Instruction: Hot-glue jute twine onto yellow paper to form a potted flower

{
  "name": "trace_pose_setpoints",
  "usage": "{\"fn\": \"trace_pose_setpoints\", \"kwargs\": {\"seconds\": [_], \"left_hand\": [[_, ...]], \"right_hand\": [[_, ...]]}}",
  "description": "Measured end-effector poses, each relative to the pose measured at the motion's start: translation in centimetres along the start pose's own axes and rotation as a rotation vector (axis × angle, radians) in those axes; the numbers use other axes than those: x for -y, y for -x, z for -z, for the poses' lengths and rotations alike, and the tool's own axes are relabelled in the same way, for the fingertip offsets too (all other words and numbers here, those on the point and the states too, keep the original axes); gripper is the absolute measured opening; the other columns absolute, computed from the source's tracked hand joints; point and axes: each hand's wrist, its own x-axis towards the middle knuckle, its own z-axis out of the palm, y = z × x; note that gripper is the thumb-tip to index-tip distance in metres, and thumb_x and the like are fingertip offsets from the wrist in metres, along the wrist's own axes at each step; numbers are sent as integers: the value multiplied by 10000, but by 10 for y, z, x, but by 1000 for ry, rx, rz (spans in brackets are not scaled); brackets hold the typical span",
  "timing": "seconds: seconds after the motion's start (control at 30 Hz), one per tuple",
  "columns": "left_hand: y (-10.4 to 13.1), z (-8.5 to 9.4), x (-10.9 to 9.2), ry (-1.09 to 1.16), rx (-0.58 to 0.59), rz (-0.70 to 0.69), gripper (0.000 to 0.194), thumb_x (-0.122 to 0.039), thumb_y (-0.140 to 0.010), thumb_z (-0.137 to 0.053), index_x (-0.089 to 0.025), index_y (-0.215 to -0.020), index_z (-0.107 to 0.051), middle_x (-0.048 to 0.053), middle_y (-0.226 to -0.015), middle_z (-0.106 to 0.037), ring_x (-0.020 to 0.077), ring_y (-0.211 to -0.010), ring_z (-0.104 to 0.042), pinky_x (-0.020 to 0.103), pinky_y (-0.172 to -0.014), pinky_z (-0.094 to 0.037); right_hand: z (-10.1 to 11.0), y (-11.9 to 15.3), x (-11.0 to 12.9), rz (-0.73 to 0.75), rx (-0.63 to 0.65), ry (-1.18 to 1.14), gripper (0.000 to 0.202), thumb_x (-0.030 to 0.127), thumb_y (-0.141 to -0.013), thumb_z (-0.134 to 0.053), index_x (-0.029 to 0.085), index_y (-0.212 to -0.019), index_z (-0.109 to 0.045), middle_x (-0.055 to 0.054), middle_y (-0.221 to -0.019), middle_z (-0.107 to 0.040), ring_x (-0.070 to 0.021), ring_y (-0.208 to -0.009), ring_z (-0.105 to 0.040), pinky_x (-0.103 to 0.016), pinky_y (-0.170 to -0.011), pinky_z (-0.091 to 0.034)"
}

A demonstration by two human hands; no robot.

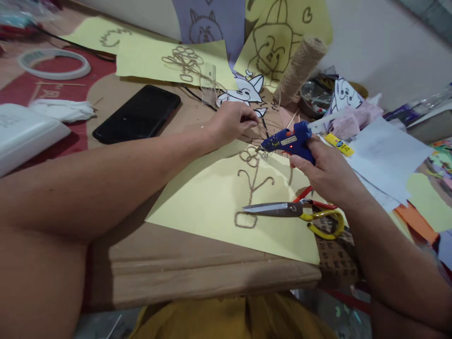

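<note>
My right hand point(325, 165) is wrapped round a blue hot glue gun point(287, 142), its small red light lit and a glue stick in its back. The nozzle points at a twine flower point(249, 156) on a yellow sheet of paper point(197, 197). Above the sheet's far edge, my left hand point(235, 122) is closed in a pinch on what looks like a thin strand of twine. The flower has looped petals, a stem with curled leaves and a box-shaped base. Scissors point(275, 209) with yellow handles lie across the sheet's right part, tips near the base.
A twine spool point(302, 70) stands at the back, near paper drawings point(205, 28) against the wall. A black phone point(137, 114), a tape roll point(54, 63) and a white box point(28, 134) lie left. Loose papers point(384, 155) and a yellow cutter point(339, 144) are right.
</note>
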Motion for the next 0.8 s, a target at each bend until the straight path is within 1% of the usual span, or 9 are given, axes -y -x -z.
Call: {"fn": "trace_pose_setpoints", "kwargs": {"seconds": [0.2, 0.43, 0.63, 0.8], "left_hand": [[0, 0, 1, 7, 2, -4, 192, -172, -890, -714, -254, -969, -868, 13, -1006, -838, 188, -936, -745, 311, -900, -545], [0, 2, 1, 7, 16, 3, 184, -193, -891, -714, -268, -965, -865, 13, -1013, -838, 196, -954, -741, 325, -917, -550], [0, 0, 3, 8, 2, -2, 195, -184, -878, -716, -279, -956, -867, 17, -995, -837, 200, -927, -743, 333, -891, -548], [-1, -1, 3, 10, 7, 10, 198, -178, -875, -711, -276, -949, -866, 18, -978, -835, 198, -907, -737, 334, -877, -538]], "right_hand": [[2, 3, 0, 22, 12, -26, 294, 449, -941, -572, 194, -1052, -668, -142, -1005, -749, -324, -875, -664, -432, -762, -506], [8, 5, 1, 13, 56, -3, 298, 453, -965, -550, 199, -1068, -668, -129, -967, -742, -309, -835, -648, -400, -706, -467], [3, 3, 1, 17, 15, 0, 274, 461, -956, -569, 209, -1026, -652, -139, -981, -750, -324, -846, -661, -431, -740, -498], [1, 3, 2, 22, -2, 3, 270, 438, -961, -570, 207, -1074, -651, -144, -999, -759, -326, -849, -667, -428, -729, -503]]}}
